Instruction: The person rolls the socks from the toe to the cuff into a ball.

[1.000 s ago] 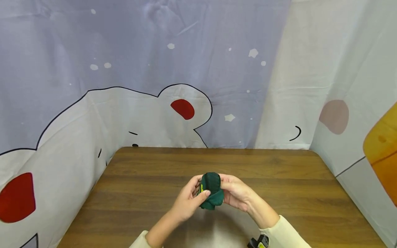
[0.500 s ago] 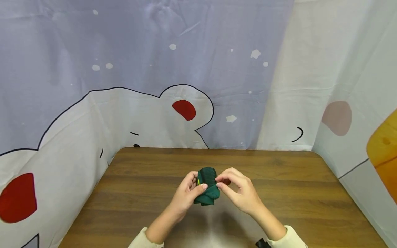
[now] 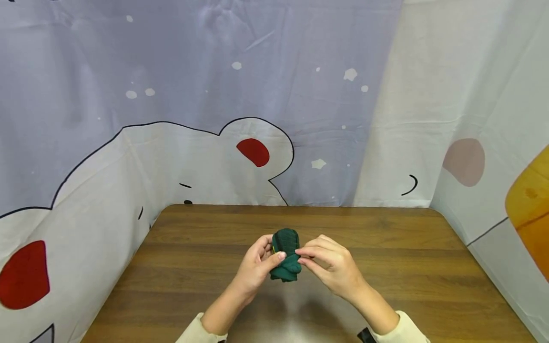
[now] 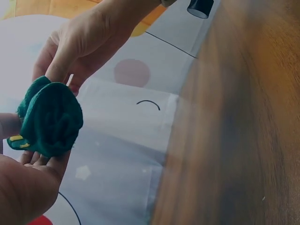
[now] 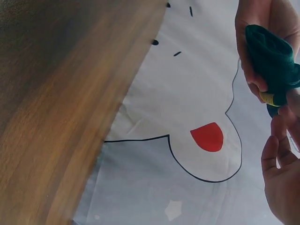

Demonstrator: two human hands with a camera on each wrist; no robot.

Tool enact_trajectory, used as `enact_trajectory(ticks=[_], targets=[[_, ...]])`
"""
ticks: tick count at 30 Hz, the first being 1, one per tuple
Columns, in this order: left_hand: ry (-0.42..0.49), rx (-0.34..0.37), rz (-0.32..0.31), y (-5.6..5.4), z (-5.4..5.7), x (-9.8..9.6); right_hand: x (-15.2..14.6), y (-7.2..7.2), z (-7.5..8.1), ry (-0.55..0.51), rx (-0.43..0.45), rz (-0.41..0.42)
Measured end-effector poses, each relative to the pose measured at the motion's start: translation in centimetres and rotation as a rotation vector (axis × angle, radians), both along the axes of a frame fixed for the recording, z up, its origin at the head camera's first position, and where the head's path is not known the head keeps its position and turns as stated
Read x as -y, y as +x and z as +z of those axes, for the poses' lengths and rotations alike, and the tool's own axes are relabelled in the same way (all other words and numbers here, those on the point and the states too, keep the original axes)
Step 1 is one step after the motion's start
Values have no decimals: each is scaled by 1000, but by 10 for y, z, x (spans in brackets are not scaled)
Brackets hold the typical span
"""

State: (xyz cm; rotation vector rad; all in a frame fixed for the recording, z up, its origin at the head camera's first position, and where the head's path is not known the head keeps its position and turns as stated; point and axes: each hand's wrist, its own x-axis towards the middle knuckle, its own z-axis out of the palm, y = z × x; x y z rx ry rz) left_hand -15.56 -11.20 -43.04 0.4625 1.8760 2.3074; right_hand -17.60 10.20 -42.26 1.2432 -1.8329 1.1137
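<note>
Left hand (image 3: 256, 267) clamps rolled green sock (image 3: 285, 255) above counter (image 3: 407, 257); right hand (image 3: 332, 267), re-closing since a second ago, pinches its edge.

- The rolled sock (image 3: 285, 255) held between the hands is dark green, ribbed, with a small yellow mark at one edge.
- The table (image 3: 386, 247) is brown wood with darker grain streaks.
- The backdrop cloth (image 3: 214, 71) is pale lavender-blue with scattered white flecks.
- A white cartoon bear (image 3: 193, 162) is printed on it, outlined in thin black, with a red ear patch and small black dashes.
- A second red patch (image 3: 23, 274) sits low on the left.
- The right-hand cloth panel (image 3: 450, 95) is off-white, with a dull pink oval, a short black curve and an orange shape at the edge.
- The sleeve cuffs (image 3: 407, 331) are cream.
</note>
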Motion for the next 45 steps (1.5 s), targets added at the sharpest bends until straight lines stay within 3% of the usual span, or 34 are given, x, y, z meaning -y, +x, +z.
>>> enact_trajectory(ticks=[7, 13, 16, 20, 26, 28, 31, 35, 38, 41, 45], targets=[[-52, 80, 28, -5, -2, 1, 1, -2, -9, 15, 50, 18], [-38, 141, 61, -11, 1, 3, -4, 4, -16, -22, 308, 81], [1, 155, 79, -12, 5, 4, -6, 8, -16, 13, 424, 93], [125, 206, 111, -14, 11, 1, -4, 9, -20, 77, 478, 72], [270, 289, 182, -16, 18, -15, 11, 16, -27, 87, 291, -7], [295, 315, 211, -16, 19, -23, 19, 19, -31, 60, 215, -66], [326, 315, 249, -17, 18, -33, 29, 21, -39, -14, 181, -166], [292, 291, 280, -18, 12, -36, 36, 18, -46, -132, 136, -299], [223, 287, 295, -18, 5, -34, 37, 13, -48, -182, 46, -388], [204, 274, 283, -17, 1, -32, 36, 7, -47, -185, -59, -476], [257, 255, 251, -15, -1, -32, 34, 1, -41, -146, -212, -569]])
